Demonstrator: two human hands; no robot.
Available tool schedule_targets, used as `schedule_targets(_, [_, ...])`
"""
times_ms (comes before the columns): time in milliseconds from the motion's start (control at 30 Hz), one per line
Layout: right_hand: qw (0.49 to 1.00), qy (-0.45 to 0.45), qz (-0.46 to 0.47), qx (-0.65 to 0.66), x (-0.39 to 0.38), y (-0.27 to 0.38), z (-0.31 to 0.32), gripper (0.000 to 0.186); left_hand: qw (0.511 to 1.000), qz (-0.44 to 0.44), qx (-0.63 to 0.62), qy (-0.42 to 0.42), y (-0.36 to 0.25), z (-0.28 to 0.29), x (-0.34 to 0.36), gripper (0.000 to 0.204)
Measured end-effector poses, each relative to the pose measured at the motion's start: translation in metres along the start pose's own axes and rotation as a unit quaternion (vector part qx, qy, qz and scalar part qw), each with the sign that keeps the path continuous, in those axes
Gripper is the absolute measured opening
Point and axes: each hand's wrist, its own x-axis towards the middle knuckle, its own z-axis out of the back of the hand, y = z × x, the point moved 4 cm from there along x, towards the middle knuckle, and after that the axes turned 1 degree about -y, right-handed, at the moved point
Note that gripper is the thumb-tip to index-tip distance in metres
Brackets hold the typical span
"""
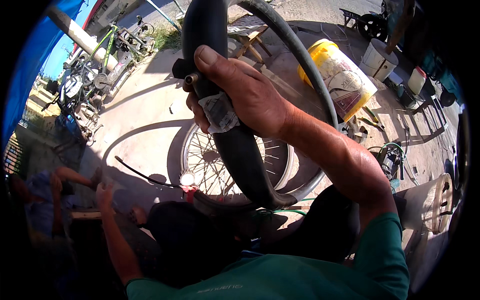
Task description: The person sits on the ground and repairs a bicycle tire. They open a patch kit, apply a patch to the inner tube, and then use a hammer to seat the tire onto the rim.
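Note:
My right hand (pixel 245 90) is wrapped round a partly inflated black inner tube (pixel 245 165), held up in front of me. My thumb lies across the tube beside its brass valve stem (pixel 191 78). A patch (pixel 220 112) with pale, wrinkled film round a dark middle sticks to the tube just below the valve. Out at the left, my left hand (pixel 104 196) is raised with its fingers curled together; anything in them is too small to make out. Under the tube a spoked wheel (pixel 210 157) lies on the ground, partly hidden by the tube.
A black hose (pixel 145 175) runs to a round whitish piece (pixel 187 178) beside the wheel. A yellow-and-white bucket (pixel 345 80) lies tipped over at the right. Pliers (pixel 371 115) lie near it. Another person (pixel 42 200) sits at the left. Bicycle parts (pixel 95 75) are heaped behind.

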Motion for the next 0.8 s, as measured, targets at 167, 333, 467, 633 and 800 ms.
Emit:
schedule_targets(167, [0.989,0.043,0.108,0.089,0.039,0.071,-0.016,0.052,0.914,-0.072,-0.337,0.213,-0.276,0.025,-0.07,0.051])
schedule_targets(333, [0.958,0.147,0.188,0.161,0.017,0.151,-0.005,0.042,0.888,-0.186,-0.248,0.341,-0.422,-0.074,-0.079,0.078])
schedule_targets(467, [0.899,0.311,0.2,0.236,-0.018,0.169,-0.005,0.034,0.958,-0.024,-0.187,0.218,-0.387,-0.127,-0.056,0.118])
schedule_targets(633, [0.907,0.325,0.198,0.179,-0.083,0.225,0.016,0.027,0.654,0.104,-0.573,0.483,-0.468,-0.158,-0.081,0.046])
schedule_targets(800, [0.918,0.22,0.205,0.259,-0.077,0.137,0.125,0.038,0.683,0.053,-0.676,0.272,-0.414,-0.066,-0.038,0.02])
